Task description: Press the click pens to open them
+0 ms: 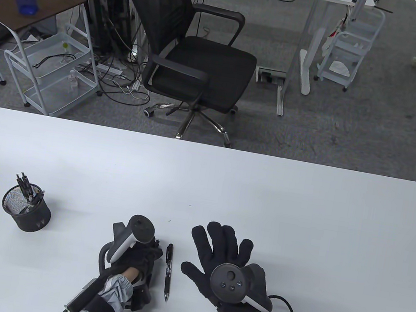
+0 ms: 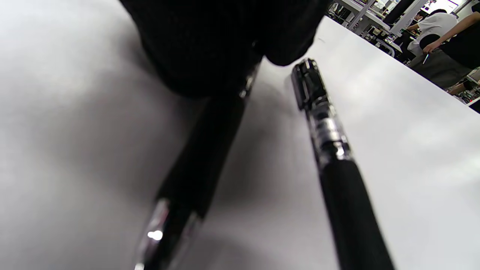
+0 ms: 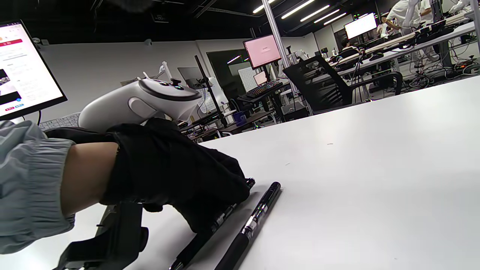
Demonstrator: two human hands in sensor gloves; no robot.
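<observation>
Left hand (image 1: 137, 255), lower centre-left of table view, curled around a black click pen with a chrome tip (image 2: 195, 176); grip visible in both wrist views, pen hidden under glove from above. Second black click pen with clear mid-section (image 1: 168, 271) flat on white table (image 1: 303, 202), just right of left hand, long axis running near-to-far, tip toward bottom edge, clicker end farthest. Right hand (image 1: 221, 259) spread flat on table, fingers wide, holding nothing, just right of loose pen. Black mesh pen cup (image 1: 26, 208) at left, more pens inside. Likely next: thumb onto clicker of gripped pen.
</observation>
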